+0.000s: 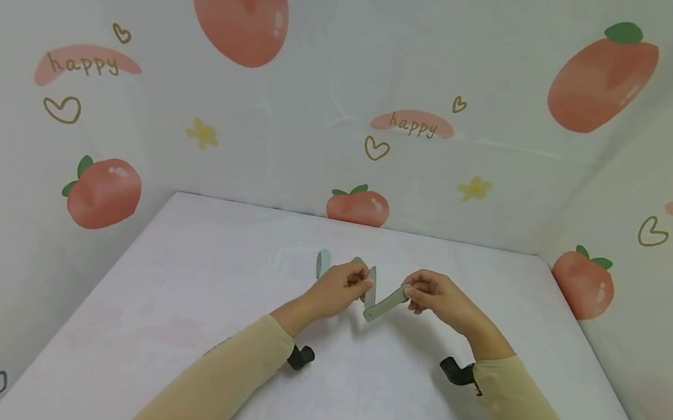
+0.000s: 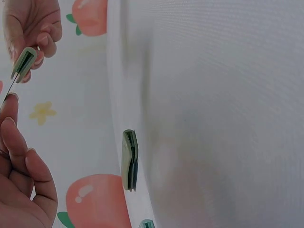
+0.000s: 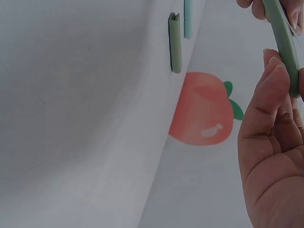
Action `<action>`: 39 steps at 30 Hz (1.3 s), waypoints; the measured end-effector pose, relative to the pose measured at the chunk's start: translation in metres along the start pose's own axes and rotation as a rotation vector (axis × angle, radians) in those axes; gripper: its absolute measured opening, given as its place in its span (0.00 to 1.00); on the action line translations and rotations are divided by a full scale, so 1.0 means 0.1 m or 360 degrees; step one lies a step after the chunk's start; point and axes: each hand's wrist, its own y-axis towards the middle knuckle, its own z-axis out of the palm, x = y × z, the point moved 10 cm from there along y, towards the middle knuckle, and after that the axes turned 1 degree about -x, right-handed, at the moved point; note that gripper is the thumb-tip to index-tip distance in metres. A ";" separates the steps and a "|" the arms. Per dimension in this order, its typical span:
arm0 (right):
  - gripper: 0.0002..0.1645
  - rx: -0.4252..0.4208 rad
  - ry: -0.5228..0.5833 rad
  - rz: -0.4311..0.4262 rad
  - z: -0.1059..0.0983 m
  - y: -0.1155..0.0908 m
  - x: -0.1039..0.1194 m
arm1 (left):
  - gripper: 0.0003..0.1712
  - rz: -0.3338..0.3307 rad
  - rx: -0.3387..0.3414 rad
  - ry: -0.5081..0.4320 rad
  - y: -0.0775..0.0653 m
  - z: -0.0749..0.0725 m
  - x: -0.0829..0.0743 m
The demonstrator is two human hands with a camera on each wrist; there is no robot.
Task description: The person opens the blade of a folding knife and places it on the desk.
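Observation:
Between both hands, above the middle of the table, is a folding knife with a pale green handle. Its blade is swung partly out, so blade and handle make a V. My left hand pinches the blade between thumb and fingers. My right hand grips the free end of the handle between thumb and fingertips. In the left wrist view the handle shows its slot, with the thin blade running towards the left fingertips. The right wrist view shows the handle's side.
Behind my left hand, a second green folded piece and a light teal one stand on the white table. The left hand partly hides both in the head view. A white printed cloth wall rises beyond the table's back edge.

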 end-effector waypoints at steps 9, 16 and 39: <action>0.15 -0.0005 0.0083 0.0004 -0.05 -0.07 -0.06 | 0.09 0.0061 -0.0163 -0.0130 0.00 -0.14 -0.02; 0.16 0.0002 0.0179 0.0003 -0.05 -0.08 -0.09 | 0.09 0.0091 -0.0315 -0.0161 -0.01 -0.27 -0.02; 0.15 -0.0092 0.0117 -0.0034 -0.06 -0.01 -0.03 | 0.06 -0.0152 -0.0005 -0.0183 -0.03 -0.23 0.05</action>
